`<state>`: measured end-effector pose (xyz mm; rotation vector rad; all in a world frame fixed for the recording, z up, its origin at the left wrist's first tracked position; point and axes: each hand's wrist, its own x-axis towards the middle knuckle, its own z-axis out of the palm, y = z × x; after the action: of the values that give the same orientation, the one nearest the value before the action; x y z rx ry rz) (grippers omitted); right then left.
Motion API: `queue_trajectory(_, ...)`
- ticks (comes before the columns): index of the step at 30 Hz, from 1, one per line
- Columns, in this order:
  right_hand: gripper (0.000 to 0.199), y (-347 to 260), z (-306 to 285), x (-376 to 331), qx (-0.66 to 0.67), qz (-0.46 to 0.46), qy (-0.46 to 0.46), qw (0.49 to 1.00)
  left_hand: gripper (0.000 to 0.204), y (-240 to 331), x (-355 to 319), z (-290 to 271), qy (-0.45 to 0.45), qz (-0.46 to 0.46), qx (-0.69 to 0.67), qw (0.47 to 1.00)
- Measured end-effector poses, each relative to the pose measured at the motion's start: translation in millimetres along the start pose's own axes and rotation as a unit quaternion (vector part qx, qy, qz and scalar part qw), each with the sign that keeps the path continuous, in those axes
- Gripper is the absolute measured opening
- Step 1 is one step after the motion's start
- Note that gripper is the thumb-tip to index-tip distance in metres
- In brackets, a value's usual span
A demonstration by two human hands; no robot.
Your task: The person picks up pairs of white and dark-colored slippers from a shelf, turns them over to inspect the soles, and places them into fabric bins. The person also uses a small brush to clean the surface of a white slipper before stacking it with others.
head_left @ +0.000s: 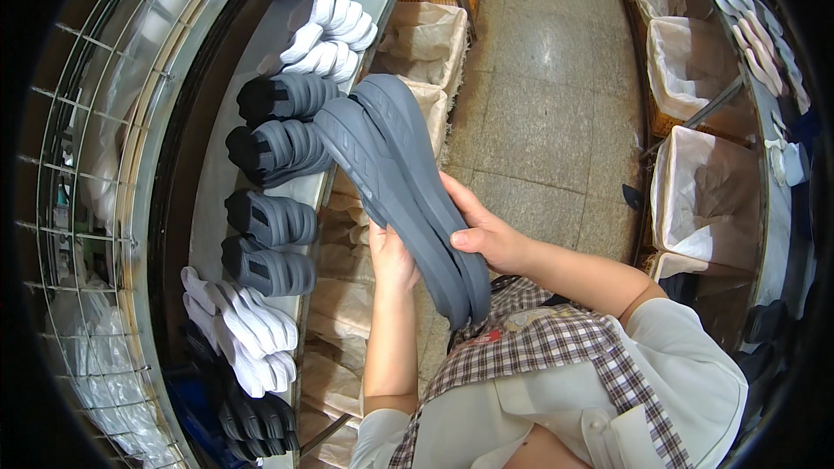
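Two grey shoe soles (408,174) lie side by side, pressed together and tilted, in front of my body. My left hand (394,254) grips them from the left, its fingers partly hidden under the near sole. On the other side my right hand (488,230) is closed on the edge, with the thumb on top. Beyond the toe end, stacks of grey soles (294,155) with black ends sit on the shelf to my left. More grey soles (278,219) are stacked closer to me.
White soles (326,30) are piled at the far end of the left shelf (221,113), and other white soles (248,321) nearer. Wire mesh (82,165) borders it. Cloth-lined baskets (704,191) stand along the right, beside a tiled floor (539,95).
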<state>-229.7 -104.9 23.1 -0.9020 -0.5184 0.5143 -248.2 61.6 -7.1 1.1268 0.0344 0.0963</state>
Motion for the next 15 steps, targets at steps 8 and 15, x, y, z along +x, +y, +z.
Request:
queue_trajectory(8,0.089,7,-6,-1,0.074,0.03,-0.017,0.997,0.05,4,-4,-1,0.051,0.017,0.042,0.998)
queue_trajectory(15,0.088,11,-15,0,0.011,0.048,-0.015,0.999,0.039,2,-4,-3,0.032,0.086,0.045,0.995)
